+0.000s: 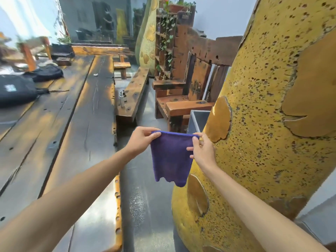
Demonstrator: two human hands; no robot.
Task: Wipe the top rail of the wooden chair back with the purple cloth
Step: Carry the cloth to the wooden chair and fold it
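Both hands, left (141, 138) and right (201, 150), pinch cloth (171, 157) corners | fold into a pad | chair rail (214, 50) at 1 o'clock, well apart.

Both arms outstretched; left hand (141, 138) and right hand (202, 149) pinch, it seems, with curled fingers

A rustic café-like courtyard or studio. Long weathered plank desk (76, 110), rough benches (132, 93), a reclaimed-wood chair (192, 82). Huge yellow gourd sculptures (272, 124) and a planted shelf (164, 44) stand alongside.
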